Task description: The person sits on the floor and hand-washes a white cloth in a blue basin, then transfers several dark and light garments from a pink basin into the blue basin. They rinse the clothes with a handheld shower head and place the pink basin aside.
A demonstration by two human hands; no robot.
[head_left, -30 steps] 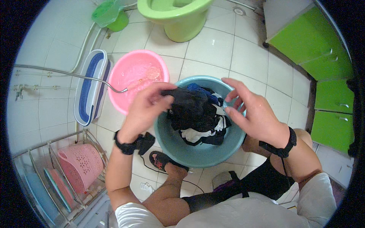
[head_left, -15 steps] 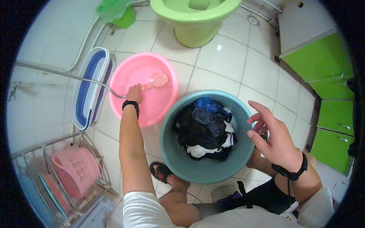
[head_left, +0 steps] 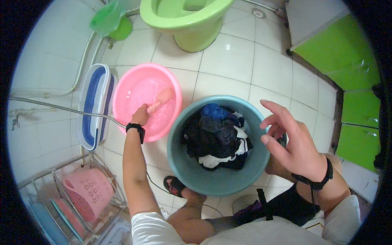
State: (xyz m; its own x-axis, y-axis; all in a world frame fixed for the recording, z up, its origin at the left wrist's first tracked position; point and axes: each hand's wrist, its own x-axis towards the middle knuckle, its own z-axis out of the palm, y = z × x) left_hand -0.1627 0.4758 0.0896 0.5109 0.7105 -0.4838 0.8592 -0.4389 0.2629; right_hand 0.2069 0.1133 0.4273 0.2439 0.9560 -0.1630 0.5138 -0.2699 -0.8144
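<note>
Over the pink basin (head_left: 122, 87), my left hand (head_left: 140, 115) is closed around the handle of a hand-held shower head (head_left: 165, 95). Its pale, rounded end lies within the basin, pointing away from me. A grey hose (head_left: 69, 110) runs from the left wall to the handle. Directly in front of me stands a large teal tub (head_left: 196, 183). Dark clothes (head_left: 216, 134), with blue and white pieces among them, are heaped inside it. My right hand (head_left: 288, 136) hovers at the tub's right rim, fingers apart and curved, holding nothing.
A folding blue-and-white tub (head_left: 108, 77) leans at the left wall. A green toilet (head_left: 192, 36) and a green bin (head_left: 122, 30) stand ahead. Green cabinets (head_left: 351, 69) line the right. Lower left, a metal rack holds a pink basket (head_left: 96, 190).
My left hand has gone from lying beside the shower head's handle, fingers spread, to gripping it. The view has shifted slightly; my right hand keeps its open pose.
</note>
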